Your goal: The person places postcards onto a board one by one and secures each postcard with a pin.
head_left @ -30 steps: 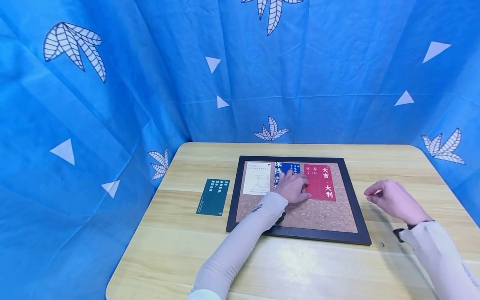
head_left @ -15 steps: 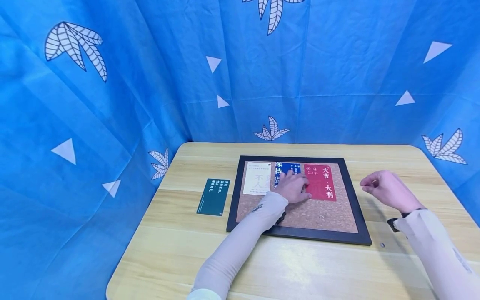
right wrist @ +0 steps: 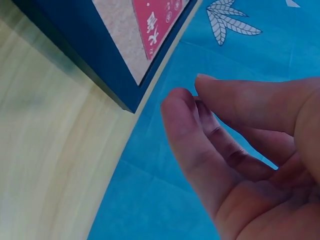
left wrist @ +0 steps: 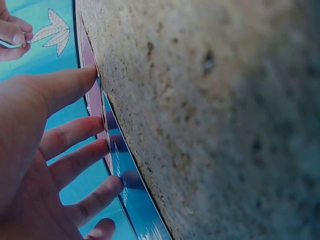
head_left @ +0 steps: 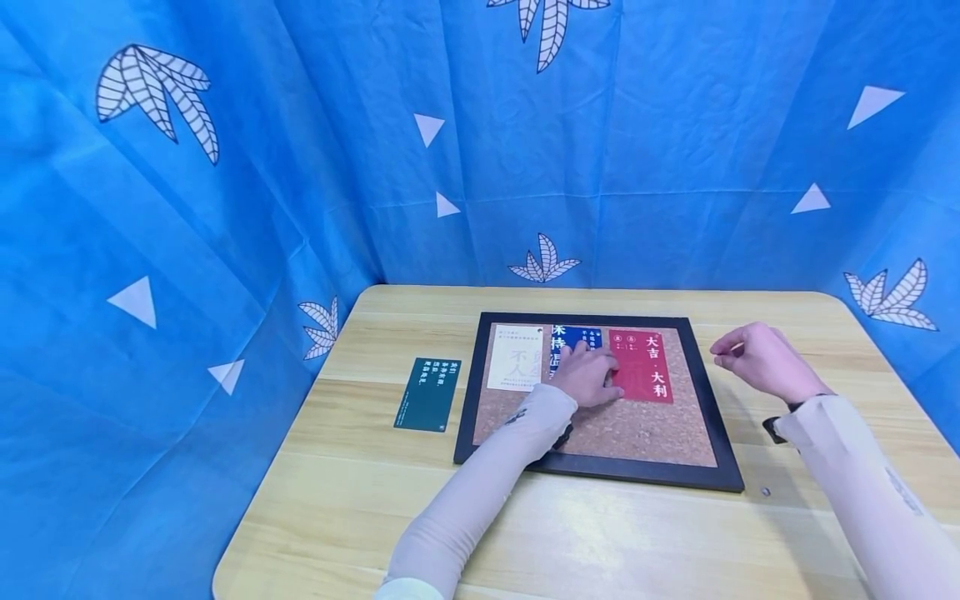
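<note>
The red card (head_left: 641,367) lay right of centre in the head view, on a black-framed corkboard (head_left: 645,429). A blue curtain (head_left: 187,217) filled the upper left; a green card (head_left: 426,395) lay outside the board. Next came a white card (head_left: 514,357), then a blue card (head_left: 576,334), its lower part blocked by the left hand (head_left: 588,375), whose spread fingers touched both it and the red card. At right, the right hand (head_left: 763,358) had thumb and forefinger nearly together; whether they pinched anything I could not tell. Below it sat a small round piece (head_left: 766,492).
</note>
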Demonstrator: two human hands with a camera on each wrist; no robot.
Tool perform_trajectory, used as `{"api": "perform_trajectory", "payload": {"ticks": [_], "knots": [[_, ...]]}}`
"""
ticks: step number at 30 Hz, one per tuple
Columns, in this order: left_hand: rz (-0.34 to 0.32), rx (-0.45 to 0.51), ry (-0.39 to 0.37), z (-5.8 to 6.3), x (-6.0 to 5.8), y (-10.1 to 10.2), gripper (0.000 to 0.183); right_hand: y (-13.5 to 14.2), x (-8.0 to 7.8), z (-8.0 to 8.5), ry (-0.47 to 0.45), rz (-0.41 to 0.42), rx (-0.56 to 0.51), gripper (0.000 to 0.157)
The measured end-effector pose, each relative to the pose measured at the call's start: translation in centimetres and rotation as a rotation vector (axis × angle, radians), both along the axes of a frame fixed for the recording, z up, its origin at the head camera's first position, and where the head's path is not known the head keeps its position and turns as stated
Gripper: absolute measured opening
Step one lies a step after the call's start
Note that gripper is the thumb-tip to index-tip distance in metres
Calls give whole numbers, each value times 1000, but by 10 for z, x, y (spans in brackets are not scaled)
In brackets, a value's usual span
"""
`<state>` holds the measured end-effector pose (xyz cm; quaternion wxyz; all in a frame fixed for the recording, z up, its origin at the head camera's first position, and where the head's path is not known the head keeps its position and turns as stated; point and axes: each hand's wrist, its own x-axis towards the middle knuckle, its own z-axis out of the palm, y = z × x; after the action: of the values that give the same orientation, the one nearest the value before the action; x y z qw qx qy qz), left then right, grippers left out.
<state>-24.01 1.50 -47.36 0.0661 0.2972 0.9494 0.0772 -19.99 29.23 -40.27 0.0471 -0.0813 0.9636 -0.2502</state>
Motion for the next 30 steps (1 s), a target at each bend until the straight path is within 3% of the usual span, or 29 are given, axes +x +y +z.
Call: {"api": "perform_trajectory", "payload": {"ticks": [17,30], "knots": [[11,-9,8,-1,-1,1,47,-10,-20,3,33,19,8,24],[9,-6,10,-2,1,1,48,-20,-43,-9,72,44,-33,19]]}}
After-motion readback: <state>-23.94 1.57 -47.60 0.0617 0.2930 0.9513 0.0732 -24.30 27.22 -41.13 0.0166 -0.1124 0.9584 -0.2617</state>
